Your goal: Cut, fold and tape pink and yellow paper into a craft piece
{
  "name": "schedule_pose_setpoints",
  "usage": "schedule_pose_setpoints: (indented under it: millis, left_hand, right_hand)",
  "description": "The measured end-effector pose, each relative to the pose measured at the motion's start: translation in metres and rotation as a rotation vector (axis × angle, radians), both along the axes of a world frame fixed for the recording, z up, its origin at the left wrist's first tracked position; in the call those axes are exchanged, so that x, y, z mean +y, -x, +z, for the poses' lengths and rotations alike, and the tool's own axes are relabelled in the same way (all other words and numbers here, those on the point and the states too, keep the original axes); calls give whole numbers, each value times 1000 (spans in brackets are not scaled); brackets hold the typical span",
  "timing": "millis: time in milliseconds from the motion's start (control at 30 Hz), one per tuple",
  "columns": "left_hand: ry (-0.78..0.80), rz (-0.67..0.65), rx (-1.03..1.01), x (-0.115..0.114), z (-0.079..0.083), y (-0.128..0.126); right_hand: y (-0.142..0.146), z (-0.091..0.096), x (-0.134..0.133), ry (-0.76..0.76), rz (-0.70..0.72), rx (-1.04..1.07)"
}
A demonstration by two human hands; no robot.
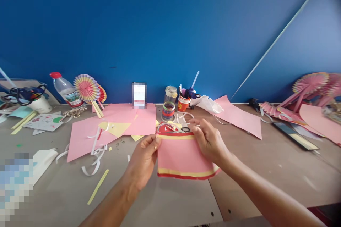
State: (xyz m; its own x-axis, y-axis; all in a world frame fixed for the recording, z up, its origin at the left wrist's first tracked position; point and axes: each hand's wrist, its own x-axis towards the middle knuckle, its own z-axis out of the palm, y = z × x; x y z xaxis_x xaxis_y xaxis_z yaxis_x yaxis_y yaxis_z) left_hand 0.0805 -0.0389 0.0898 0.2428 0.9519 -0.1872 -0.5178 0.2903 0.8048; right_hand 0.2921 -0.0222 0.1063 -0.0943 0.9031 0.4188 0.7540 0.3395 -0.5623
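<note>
Both of my hands hold up a pink paper sheet [179,156] with yellow and red strips along its top and bottom edges, just above the table. My left hand [142,161] pinches the sheet's left upper corner between thumb and fingers. At the top right edge my right hand [209,140] grips the sheet, fingers curled over its strip. Behind the sheet lie scissors [183,128] and curled white paper strips [170,126].
Large pink sheets [87,138] and a yellow piece [115,127] lie to the left. A water bottle [65,90], a folded paper fan [86,88], a jar [169,104] and a cup of pens [183,101] stand by the blue wall. More pink fans [310,85] lie at the right.
</note>
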Motion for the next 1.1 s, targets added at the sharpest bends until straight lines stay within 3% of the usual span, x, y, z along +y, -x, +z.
schedule_pose_setpoints:
  millis: [100, 167, 267, 433, 567, 667, 733, 800, 933, 1100]
  left_hand:
    - [36, -84, 56, -13, -18, -1]
    - [90, -151, 101, -21, -32, 5]
    - [122, -188, 186, -31, -53, 20]
    - [79, -186, 418, -42, -77, 42]
    - [-127, -149, 753, -49, -86, 50]
    - [-536, -112, 1134, -53, -89, 51]
    - [-814, -142, 1319, -54, -91, 50]
    - [-956, -222, 1442, -54, -94, 48]
    - [-992, -321, 1524, -52, -99, 45]
    - [-927, -148, 1287, -47, -90, 53]
  right_hand:
    - [-2, 1, 10, -65, 88, -296]
    - [1, -10, 16, -22, 136, -492]
    - [10, -43, 21, 61, 184, -667]
    - [23, -96, 21, 147, 177, -703]
    - [24, -107, 18, 145, 136, -707]
    - [23, -105, 14, 137, 121, -667]
    - [23, -102, 10, 138, 130, -611]
    - [24, -98, 7, 132, 145, -496]
    - [31, -82, 0, 240, 204, -72]
    - [57, -76, -8, 653, 342, 682]
